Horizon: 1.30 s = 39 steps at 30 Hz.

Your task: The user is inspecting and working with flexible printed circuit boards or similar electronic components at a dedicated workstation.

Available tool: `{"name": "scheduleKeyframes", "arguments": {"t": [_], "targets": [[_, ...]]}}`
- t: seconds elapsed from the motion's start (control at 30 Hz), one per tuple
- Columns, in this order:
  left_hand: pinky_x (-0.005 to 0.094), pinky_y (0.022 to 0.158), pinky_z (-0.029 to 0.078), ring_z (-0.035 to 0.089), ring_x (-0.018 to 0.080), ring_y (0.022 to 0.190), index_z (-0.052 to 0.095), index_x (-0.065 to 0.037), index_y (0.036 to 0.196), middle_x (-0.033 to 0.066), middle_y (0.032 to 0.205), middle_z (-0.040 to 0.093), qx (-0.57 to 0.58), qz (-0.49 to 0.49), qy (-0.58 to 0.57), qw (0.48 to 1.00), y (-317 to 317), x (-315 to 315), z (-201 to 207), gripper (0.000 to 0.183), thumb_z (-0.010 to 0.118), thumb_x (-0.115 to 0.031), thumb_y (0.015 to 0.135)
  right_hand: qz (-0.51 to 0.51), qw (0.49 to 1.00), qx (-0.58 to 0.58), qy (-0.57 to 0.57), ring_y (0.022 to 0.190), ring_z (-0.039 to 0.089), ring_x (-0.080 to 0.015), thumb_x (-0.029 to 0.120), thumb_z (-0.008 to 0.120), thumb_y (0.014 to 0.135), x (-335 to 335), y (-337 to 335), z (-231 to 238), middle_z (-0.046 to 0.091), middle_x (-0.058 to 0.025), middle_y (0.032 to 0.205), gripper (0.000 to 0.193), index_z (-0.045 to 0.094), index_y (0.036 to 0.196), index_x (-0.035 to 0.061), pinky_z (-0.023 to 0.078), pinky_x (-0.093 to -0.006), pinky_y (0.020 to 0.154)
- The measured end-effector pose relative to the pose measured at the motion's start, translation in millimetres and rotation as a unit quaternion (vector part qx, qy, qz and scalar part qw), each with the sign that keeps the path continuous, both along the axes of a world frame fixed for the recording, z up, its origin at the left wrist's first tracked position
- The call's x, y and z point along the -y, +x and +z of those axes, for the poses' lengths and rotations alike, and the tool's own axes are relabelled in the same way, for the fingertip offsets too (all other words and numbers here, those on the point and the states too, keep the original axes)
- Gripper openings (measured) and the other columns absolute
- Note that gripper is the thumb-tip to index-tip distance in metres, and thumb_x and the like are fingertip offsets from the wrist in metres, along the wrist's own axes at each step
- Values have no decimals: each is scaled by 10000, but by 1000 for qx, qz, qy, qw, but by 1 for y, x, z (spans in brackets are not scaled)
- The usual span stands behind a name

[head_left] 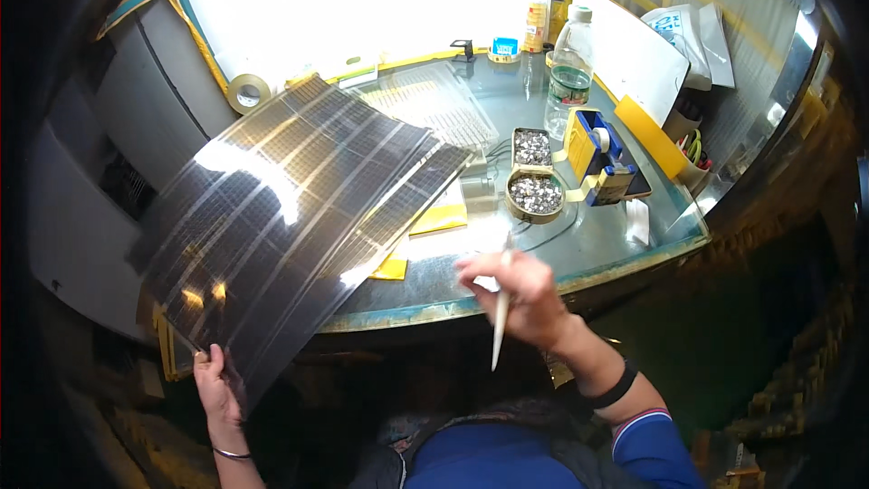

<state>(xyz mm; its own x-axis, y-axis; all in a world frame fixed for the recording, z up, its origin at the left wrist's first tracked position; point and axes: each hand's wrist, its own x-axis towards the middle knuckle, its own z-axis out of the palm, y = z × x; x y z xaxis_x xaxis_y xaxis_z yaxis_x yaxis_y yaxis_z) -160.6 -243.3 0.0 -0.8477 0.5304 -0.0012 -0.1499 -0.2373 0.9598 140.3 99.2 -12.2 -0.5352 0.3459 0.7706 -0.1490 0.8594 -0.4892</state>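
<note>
My left hand [217,382] is closed on the near left corner of a large dark film sheet [272,208], printed with a fine grid and pale bands. The sheet is tilted and glossy, and its far part reaches over the glass-topped table [425,303]. Above the table's front edge, my right hand [520,294] is closed around a slim whitish tool [499,330] like a pen. One tapered end of it points down toward me; fingers hide part of it. Past the right hand stands a round tin [535,195] full of small grey and white bits.
A square tin [531,147] of similar bits touches the round one. Beside them are a blue and yellow tape dispenser [593,149] and a clear bottle [570,72]. A tape roll [248,93] stands at the left, near a bright lit panel [362,0]. A clear gridded sheet [430,100] lies behind.
</note>
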Motion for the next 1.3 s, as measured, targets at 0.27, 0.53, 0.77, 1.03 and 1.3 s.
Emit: {"name": "scheduleKeyframes", "arguments": {"t": [0.27,0.53,0.77,1.03,1.3], "targets": [[282,983,459,576,141,1112,488,-61,1328,34,1292,569,-13,-27,-69,997,-75,94,-42,352,529,-90,979,-120,968,35,-217,767,662,-304,76,728,789,-19,10,-8,675,-148,820,168,666,941,38,519,-373,685],[332,1053,406,530,182,1208,429,-66,1394,53,1364,525,-59,-52,-110,991,-94,106,-36,426,528,-120,984,-155,984,76,-54,836,637,-304,58,735,760,-19,12,-12,684,-101,863,198,652,937,88,502,-391,726],[336,1065,387,519,185,1220,432,-61,1390,53,1370,521,-21,-64,-101,993,-92,99,-38,436,548,-134,976,-155,984,71,-41,864,652,-302,38,746,742,-20,10,-10,697,-99,905,207,655,922,85,513,-385,745],[330,1046,389,535,181,1187,464,-57,1355,59,1328,548,-24,-33,-96,995,-94,106,-48,413,574,-126,962,-159,982,71,-74,834,651,-306,22,755,725,-19,11,-9,693,-115,890,215,672,917,72,517,-384,723],[308,1010,394,519,153,1147,442,-42,1365,35,1284,538,-28,9,-132,991,-94,106,-42,434,580,-129,963,-149,983,80,-72,816,643,-299,70,764,734,-21,11,-7,692,-102,882,213,674,927,74,511,-376,713]]}}
